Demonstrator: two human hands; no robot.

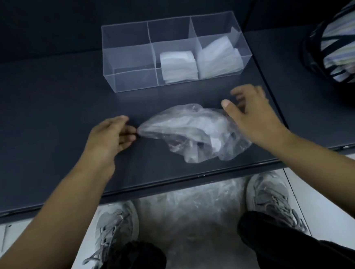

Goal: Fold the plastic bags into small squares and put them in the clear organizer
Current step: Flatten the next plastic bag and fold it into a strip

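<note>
Light: dim and bluish; I see the dark table (42, 102) soaking it up.
Brightest: the pale floor (336, 196) below the table edge.
Sheen: soft highlights on the plastic bag (193, 129) and the organizer (128, 59) walls.
Blur: the right hand (253, 111) smears at the fingers; the left hand (108, 135) looks slightly soft.
Edges: I see the table lines bow near the corners.

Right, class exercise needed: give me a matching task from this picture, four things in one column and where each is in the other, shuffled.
1 crumpled bag
2 folded squares
3 striped bag
4 loose bag pile

a inside the clear organizer
b between the shoes
c at the far right
d pinched by the left hand

Pairs: 1-d, 2-a, 3-c, 4-b
</note>
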